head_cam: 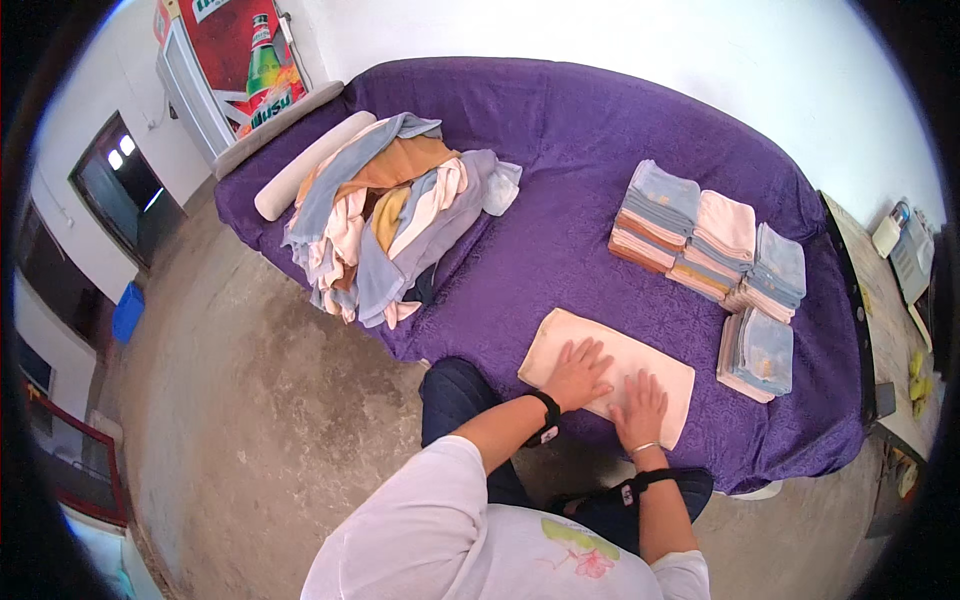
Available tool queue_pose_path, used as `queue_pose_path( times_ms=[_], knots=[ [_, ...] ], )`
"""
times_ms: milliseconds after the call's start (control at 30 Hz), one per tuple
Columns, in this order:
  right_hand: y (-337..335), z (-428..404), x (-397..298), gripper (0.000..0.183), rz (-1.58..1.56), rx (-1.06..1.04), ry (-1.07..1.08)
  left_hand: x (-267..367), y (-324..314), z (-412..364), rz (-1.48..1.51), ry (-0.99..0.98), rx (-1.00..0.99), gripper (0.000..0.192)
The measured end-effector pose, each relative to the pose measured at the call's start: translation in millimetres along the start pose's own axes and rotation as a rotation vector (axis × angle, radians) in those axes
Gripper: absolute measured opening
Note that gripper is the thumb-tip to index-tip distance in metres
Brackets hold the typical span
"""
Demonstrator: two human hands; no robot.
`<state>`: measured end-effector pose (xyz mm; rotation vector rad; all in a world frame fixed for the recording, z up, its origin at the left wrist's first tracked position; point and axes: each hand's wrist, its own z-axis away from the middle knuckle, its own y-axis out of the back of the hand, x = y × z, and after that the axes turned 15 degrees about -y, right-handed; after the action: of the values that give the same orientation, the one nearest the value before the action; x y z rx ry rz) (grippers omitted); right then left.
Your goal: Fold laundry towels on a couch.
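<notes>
A pink towel (pixel 637 341), folded into a flat rectangle, lies on the front part of a sofa spread with a purple patterned cover (pixel 517 277). My left hand (pixel 579 375) rests palm down on the towel's left half, fingers apart. Flat on its right half is my right hand (pixel 641 409), also with spread fingers. Neither hand grips anything. To the right sit several stacks of folded towels in grey-blue, pink and brown; the nearest stack (pixel 757 352) is topped with grey-blue.
A loose heap of unfolded towels (pixel 390 210) covers the sofa's left end beside a pale bolster (pixel 315 165). A table (pixel 874 300) holding assorted items adjoins the right end. A fridge with a beer picture (pixel 247 67) stands behind the left armrest. A blue bin (pixel 128 312) is far left.
</notes>
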<state>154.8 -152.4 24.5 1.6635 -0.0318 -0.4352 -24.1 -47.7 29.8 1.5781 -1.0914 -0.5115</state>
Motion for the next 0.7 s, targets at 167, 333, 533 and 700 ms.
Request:
queue_pose_path(
  times_ms=[167,333,533,700],
  knots=[
    [-9.5,13.2,4.0,0.064,0.043,0.043,0.064,-9.3,-6.0,1.8,-0.078,-0.03,-0.105,0.064],
    [1.9,19.5,35.0,0.064,0.085,0.043,-0.067,-47.9,5.1,11.5,-0.125,0.091,-0.115,0.067],
    [12.0,30.6,65.1,0.065,0.045,0.035,-0.264,-63.8,22.2,15.1,-0.066,0.21,-0.13,0.066],
    [15.6,26.2,72.1,0.062,0.003,0.035,-0.346,-52.7,24.5,-11.5,-0.053,0.177,-0.153,0.061]
  ],
)
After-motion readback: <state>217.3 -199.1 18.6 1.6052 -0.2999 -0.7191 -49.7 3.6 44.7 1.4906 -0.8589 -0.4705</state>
